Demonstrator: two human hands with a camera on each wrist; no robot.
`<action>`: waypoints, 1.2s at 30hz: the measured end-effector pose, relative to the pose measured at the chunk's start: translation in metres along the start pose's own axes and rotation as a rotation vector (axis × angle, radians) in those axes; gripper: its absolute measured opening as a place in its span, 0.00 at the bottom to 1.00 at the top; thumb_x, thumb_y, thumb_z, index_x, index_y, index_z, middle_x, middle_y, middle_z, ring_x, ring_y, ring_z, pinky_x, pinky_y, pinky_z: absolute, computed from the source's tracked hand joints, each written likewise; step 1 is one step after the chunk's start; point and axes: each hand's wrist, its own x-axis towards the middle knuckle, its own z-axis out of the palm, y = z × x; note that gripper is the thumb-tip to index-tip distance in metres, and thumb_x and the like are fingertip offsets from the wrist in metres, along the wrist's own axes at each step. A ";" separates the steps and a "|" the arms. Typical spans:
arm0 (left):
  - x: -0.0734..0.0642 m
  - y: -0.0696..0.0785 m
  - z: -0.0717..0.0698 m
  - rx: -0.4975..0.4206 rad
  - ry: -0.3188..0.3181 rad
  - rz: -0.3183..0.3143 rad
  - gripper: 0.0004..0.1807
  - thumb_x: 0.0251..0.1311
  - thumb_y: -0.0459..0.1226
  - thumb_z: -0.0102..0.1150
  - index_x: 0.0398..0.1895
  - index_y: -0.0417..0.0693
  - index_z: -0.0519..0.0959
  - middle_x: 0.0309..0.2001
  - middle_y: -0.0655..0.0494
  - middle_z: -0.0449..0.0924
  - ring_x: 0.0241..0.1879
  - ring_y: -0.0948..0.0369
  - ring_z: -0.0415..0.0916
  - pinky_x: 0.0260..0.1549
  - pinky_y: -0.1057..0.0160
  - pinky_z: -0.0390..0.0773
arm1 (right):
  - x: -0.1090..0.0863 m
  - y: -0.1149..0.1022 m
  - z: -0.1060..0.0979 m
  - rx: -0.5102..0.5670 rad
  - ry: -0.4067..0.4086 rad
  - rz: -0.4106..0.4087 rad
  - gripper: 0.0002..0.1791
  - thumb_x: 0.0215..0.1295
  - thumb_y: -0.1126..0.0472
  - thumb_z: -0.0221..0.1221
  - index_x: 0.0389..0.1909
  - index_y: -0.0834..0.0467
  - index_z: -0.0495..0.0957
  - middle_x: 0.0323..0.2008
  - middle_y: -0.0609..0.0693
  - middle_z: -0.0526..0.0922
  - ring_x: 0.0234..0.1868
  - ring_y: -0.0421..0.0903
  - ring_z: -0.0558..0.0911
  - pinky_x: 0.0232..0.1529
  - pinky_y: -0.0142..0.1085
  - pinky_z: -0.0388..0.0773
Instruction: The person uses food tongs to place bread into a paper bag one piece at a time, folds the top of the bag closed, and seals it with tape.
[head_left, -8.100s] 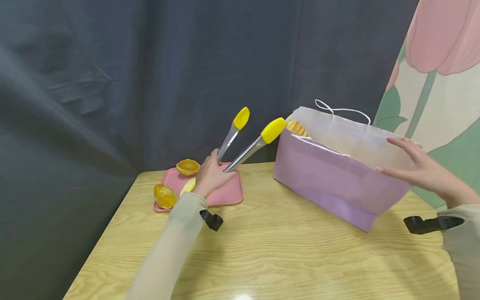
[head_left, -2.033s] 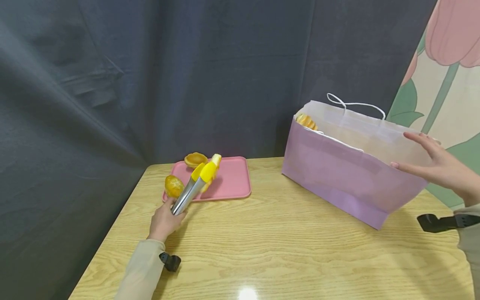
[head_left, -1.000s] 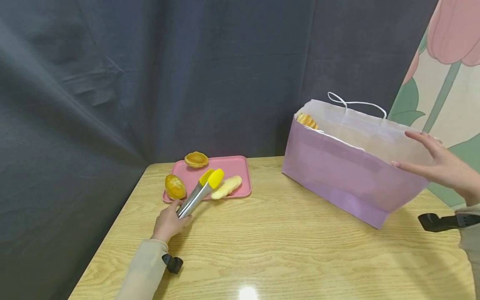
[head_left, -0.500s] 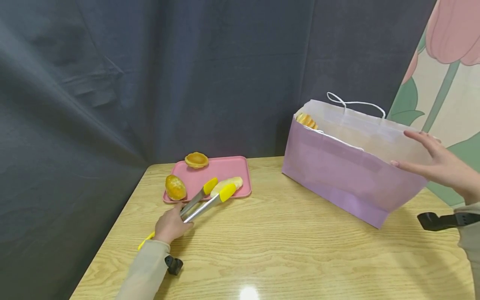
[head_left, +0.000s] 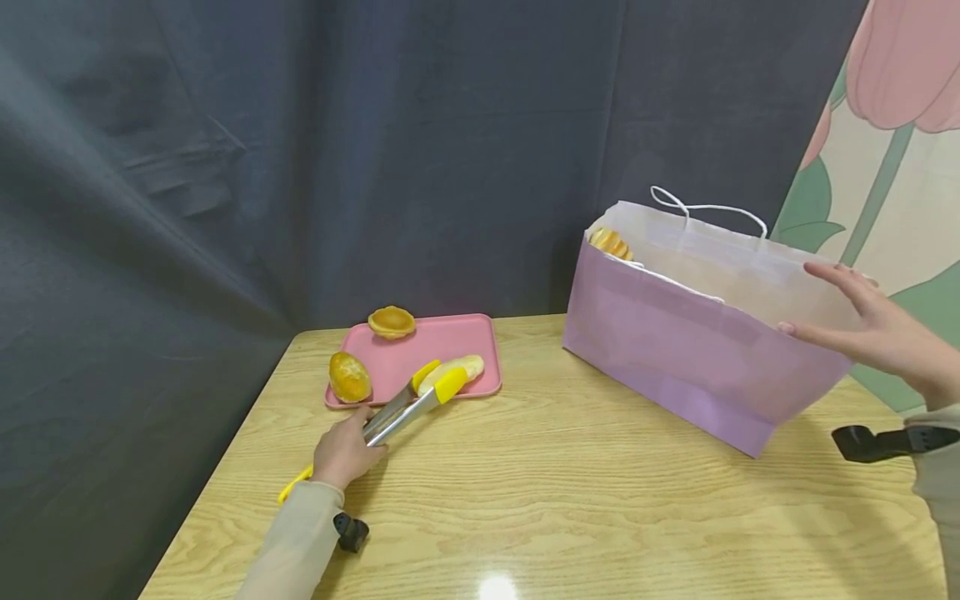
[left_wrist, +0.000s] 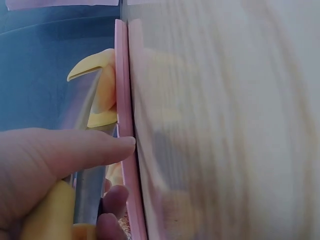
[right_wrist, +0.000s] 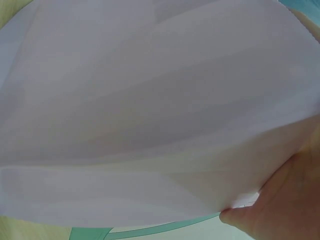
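My left hand (head_left: 347, 450) grips metal tongs (head_left: 408, 418) with yellow tips, held low at the near side of a pink tray (head_left: 442, 333). The tips stand on either side of a long pale bread roll (head_left: 463, 367) lying near the tray's right front corner. In the left wrist view, a yellow tip (left_wrist: 90, 65) curves over the roll (left_wrist: 106, 87), and my thumb lies along the tongs. At the right, my right hand (head_left: 885, 333) spreads thumb and fingers across the mouth of a purple paper bag (head_left: 675, 358), touching its upper edges; some fingers are partly hidden.
An oval golden bun (head_left: 349, 377) sits at the tray's left front, a tart shell (head_left: 392, 322) at its back left. A striped bread (head_left: 611, 243) shows inside the bag's left end. White cord handles (head_left: 720, 208) rise from the bag. A dark curtain (head_left: 450, 167) hangs behind.
The tongs lifted the long roll, then set it down farther right on the tray. They spread, moved to either side of it and narrowed slightly. The right hand stays at the bag.
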 end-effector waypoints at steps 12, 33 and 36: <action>0.001 -0.007 0.001 -0.170 -0.036 -0.085 0.22 0.48 0.40 0.66 0.47 0.45 0.73 0.38 0.43 0.80 0.30 0.54 0.73 0.27 0.62 0.66 | -0.001 0.004 0.002 0.008 0.004 0.011 0.49 0.61 0.50 0.58 0.72 0.36 0.32 0.72 0.50 0.19 0.70 0.50 0.16 0.59 0.71 0.27; 0.004 -0.010 0.001 -0.415 -0.119 -0.183 0.23 0.54 0.42 0.62 0.52 0.45 0.71 0.30 0.47 0.76 0.25 0.58 0.71 0.25 0.65 0.66 | 0.000 0.000 0.001 0.013 0.008 0.005 0.50 0.61 0.51 0.58 0.72 0.37 0.32 0.72 0.49 0.18 0.69 0.48 0.15 0.59 0.71 0.25; 0.005 -0.008 -0.001 -0.438 -0.138 -0.196 0.23 0.55 0.43 0.61 0.52 0.46 0.70 0.33 0.47 0.75 0.28 0.57 0.70 0.26 0.65 0.66 | 0.000 -0.002 0.001 0.016 0.008 0.005 0.50 0.61 0.51 0.58 0.73 0.38 0.33 0.72 0.49 0.19 0.70 0.49 0.16 0.59 0.71 0.25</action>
